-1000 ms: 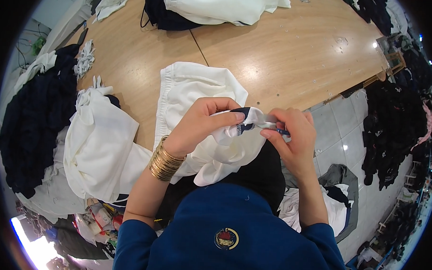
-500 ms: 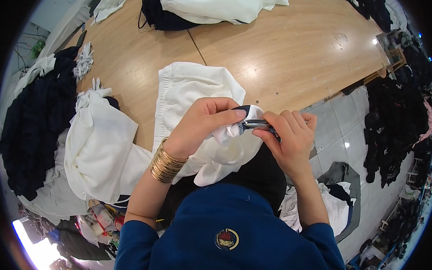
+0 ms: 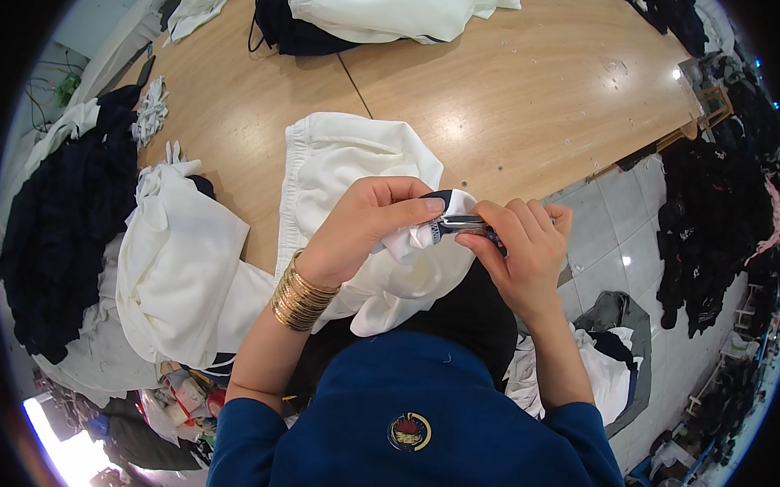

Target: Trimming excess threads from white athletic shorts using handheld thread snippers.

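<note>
A white garment (image 3: 359,148) with a gathered elastic edge lies over the near table edge and into my lap. My left hand (image 3: 369,217), gold bangles at its wrist, pinches a bunched part of it, where a navy patch (image 3: 443,196) and a strip of stitching show. In my right hand (image 3: 525,248) is a pair of small silver thread snips (image 3: 465,222), its tips against the stitched seam beside my left fingertips. My curled fingers hide the snips' far end. Whether the blades are apart, I cannot tell.
More white garments (image 3: 183,262) hang over the table's left side, beside a navy pile (image 3: 68,224). White and navy clothes (image 3: 398,8) lie on the wooden table (image 3: 515,102) at the back. A grey bag of cloth (image 3: 640,338) stands on the tiles at right, below dark clothes (image 3: 708,229).
</note>
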Demonstrator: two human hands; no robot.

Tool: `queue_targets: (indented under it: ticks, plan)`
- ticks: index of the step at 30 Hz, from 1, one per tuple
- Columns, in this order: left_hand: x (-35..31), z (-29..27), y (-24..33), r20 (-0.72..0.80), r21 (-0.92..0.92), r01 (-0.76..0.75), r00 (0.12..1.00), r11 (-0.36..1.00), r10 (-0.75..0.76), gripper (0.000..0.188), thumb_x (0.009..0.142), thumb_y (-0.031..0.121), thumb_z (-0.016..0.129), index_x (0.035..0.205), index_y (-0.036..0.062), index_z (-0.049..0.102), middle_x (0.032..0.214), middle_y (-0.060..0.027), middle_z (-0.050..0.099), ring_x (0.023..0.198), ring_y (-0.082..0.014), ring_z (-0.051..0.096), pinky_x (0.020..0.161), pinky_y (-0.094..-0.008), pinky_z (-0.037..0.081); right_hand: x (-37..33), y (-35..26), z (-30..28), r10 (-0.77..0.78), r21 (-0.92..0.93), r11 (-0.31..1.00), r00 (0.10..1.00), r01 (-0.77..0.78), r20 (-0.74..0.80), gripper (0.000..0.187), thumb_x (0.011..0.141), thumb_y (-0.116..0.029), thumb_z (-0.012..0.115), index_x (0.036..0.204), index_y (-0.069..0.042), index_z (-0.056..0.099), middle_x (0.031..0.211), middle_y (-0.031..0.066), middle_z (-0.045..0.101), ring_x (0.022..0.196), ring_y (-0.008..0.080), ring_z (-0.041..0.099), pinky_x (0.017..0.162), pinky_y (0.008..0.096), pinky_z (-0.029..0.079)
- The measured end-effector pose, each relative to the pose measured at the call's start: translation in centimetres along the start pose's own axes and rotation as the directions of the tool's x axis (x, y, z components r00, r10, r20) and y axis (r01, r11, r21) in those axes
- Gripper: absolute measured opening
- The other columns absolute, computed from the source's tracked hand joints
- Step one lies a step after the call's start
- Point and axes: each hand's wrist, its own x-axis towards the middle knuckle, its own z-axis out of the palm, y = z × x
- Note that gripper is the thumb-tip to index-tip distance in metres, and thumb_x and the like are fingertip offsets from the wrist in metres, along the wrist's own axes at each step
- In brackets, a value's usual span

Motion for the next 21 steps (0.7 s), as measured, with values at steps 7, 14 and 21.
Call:
queue_targets:
  ticks: [7, 14, 21]
  plan:
    - [-0.04, -0.06, -0.13, -0.001, -0.013, -0.005, 1.0, 1.0, 0.005, 0.017, 0.085, 0.021, 0.062, 0.086, 0.0045, 0.063, 0.073, 0.0043, 0.058, 0.065, -0.001, 0.05, 0.057, -0.0166, 0.039, 0.02, -0.15, 0.14, 0.006, -0.002, 1.0, 1.0, -0.006, -0.009, 0.029, 0.071, -0.038, 0.068, 0.086, -0.015, 0.06, 0.064, -0.0027, 0.045, 0.058, 0.014, 0.044, 0.063, 0.0316, 0.026]
    - [-0.05, -0.17, -0.07, 0.018, -0.001, 0.013, 1.0, 1.0, -0.013, 0.017, 0.084, 0.022, 0.063, 0.086, 0.0044, 0.064, 0.072, 0.0046, 0.058, 0.064, -0.0009, 0.05, 0.057, -0.0161, 0.038, 0.03, -0.21, 0.17, -0.011, -0.007, 1.0, 1.0, 0.011, -0.017, 0.028, 0.071, -0.038, 0.068, 0.085, -0.015, 0.061, 0.064, -0.0029, 0.045, 0.058, 0.0134, 0.043, 0.063, 0.0315, 0.026]
    - [-0.07, 0.06, 0.1, -0.011, 0.006, 0.013, 1.0, 1.0, -0.013, 0.014, 0.086, 0.016, 0.059, 0.085, 0.0024, 0.062, 0.074, 0.0037, 0.058, 0.064, -0.0005, 0.049, 0.058, -0.0155, 0.039, -0.02, -0.05, -0.1, 0.01, -0.014, 1.0, 1.0, -0.01, 0.014, 0.027, 0.07, -0.035, 0.07, 0.084, -0.014, 0.061, 0.063, -0.003, 0.045, 0.057, 0.0129, 0.044, 0.063, 0.031, 0.027]
